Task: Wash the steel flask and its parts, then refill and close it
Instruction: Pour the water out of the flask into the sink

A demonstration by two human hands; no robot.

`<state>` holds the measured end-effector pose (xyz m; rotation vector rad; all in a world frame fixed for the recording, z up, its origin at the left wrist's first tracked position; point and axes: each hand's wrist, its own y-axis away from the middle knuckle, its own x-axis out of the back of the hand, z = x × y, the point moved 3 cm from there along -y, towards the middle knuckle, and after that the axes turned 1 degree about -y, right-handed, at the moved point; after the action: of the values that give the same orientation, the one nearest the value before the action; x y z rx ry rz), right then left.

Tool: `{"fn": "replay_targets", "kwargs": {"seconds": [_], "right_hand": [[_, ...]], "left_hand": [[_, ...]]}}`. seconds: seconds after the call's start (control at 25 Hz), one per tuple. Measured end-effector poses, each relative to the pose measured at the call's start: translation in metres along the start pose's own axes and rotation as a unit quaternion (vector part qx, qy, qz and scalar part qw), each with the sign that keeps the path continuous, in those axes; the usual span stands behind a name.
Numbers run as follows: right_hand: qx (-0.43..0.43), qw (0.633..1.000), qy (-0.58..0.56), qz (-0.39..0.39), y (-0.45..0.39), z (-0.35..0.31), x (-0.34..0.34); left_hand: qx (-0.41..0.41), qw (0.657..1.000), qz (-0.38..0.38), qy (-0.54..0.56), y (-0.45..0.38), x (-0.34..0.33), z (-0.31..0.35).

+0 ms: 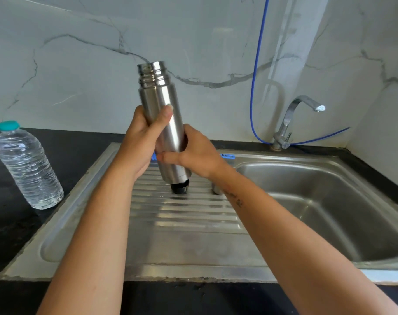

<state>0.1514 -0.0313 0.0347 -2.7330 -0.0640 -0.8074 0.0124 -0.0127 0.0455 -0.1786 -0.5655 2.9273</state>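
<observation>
Uncapped steel flask (161,114) was gripped by both hands, left hand (145,139) and right hand (198,153), above the drainboard (182,223); firmer two-handed hold advised, mouth kept upright.

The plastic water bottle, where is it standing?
In the head view the plastic water bottle stands upright on the black counter, far left, just beside the sink's ribbed draining board.

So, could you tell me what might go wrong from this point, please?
The steel flask is open-mouthed and tilted, held above the ribbed drainboard by the left hand and right hand; if wet, it could slip and dent. The black stopper under its base might get knocked. The water bottle could be elbowed over.
</observation>
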Motion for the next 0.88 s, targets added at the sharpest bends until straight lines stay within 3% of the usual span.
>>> {"fn": "replay_targets", "kwargs": {"seconds": [0.24,0.52,0.64,0.8,0.88], "right_hand": [[0.009,0.987,-0.049,0.152,0.050,0.027,0.094],[-0.052,0.974,0.025,0.219,0.115,0.109,0.180],[-0.105,0.964,0.080,0.229,0.130,0.153,0.201],[-0.153,0.957,0.135,0.208,0.139,0.196,0.210],[-0.168,0.953,0.164,0.190,0.140,0.215,0.209]], "left_hand": [[-0.042,0.989,-0.131,-0.059,-0.004,-0.115,0.025],[-0.040,0.957,-0.205,-0.202,0.031,-0.195,-0.027],[-0.011,0.901,-0.284,-0.329,0.057,-0.200,-0.081],[-0.030,0.780,-0.448,-0.436,0.086,-0.196,-0.120],[-0.037,0.756,-0.480,-0.445,0.092,-0.194,-0.128]]}}
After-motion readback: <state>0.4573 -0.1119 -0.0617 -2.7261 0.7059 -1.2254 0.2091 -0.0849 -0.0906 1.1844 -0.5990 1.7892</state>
